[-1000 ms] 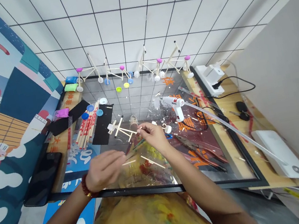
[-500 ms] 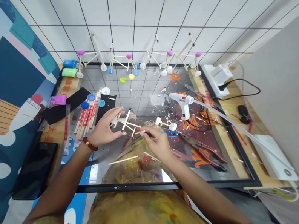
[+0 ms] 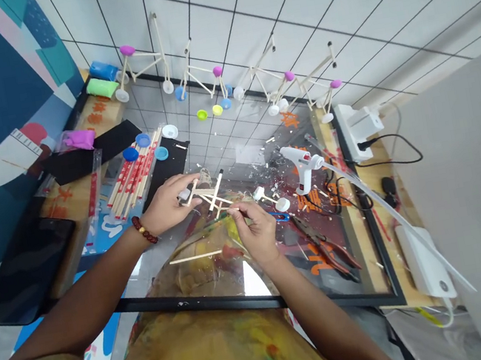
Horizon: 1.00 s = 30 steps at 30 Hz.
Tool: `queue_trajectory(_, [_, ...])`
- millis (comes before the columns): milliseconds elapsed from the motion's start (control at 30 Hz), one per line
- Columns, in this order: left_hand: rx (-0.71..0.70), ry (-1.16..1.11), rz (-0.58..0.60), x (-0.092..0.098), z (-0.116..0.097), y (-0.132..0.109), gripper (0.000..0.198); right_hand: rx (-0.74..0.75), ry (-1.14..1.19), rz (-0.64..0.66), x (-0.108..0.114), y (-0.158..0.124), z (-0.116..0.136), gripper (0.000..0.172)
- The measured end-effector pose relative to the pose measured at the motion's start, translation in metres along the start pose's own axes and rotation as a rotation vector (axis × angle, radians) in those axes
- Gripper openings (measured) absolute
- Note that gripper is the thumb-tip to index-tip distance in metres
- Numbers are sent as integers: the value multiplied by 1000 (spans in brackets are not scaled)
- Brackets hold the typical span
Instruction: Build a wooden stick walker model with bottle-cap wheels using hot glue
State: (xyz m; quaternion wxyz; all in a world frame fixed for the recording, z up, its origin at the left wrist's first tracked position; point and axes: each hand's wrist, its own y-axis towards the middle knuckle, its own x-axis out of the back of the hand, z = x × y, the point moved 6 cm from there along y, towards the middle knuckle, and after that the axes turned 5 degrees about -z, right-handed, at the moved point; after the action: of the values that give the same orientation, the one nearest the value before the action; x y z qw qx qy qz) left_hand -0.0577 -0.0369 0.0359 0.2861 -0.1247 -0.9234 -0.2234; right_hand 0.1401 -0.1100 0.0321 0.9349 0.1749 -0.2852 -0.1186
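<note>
Near the middle of the glass-topped table, the left hand rests its loosely spread fingers on a small frame of pale wooden sticks with white cap wheels, its fingertips touching the frame's left end. The right hand, just in front of the frame toward the near edge, pinches a thin pale wooden stick between thumb and forefinger, the stick's free end pointing left against the frame. A loose wooden stick lies flat on the glass nearer the front edge.

To the right of the frame stands a white hot glue gun, with a long clear glue stick trailing toward the right front corner. Red-handled pliers lie on the glass beside the right forearm. Toward the left edge sits a bundle of red-and-white wrapped chopsticks, with blue plastic bottle caps around it. Along the far edge, against the tiled wall, stand several finished stick models with pink tops. A white power strip sits at the far right corner, and a black phone lies at the left edge.
</note>
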Motion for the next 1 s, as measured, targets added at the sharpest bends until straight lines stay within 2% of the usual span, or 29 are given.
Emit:
queue_trajectory(233, [14,16,-1,-1,-1,0,45,10,6,29,-3,0,2,16])
queue_trajectory(467, [19,53,9,-1,-2,1,43,25,16,-6,1,1,2,12])
queue_trajectory(633, [1,62,7,-2,-1,0,44,14,-30,34,-1,2,0,15])
queue_trajectory(833, [-12,80,12,-4,1,-1,46,128,-87,60,-3,3,4,15])
queue_trajectory(1000, [-7,92,23,-5,0,-2,46,136,-167,112,-7,6,6,17])
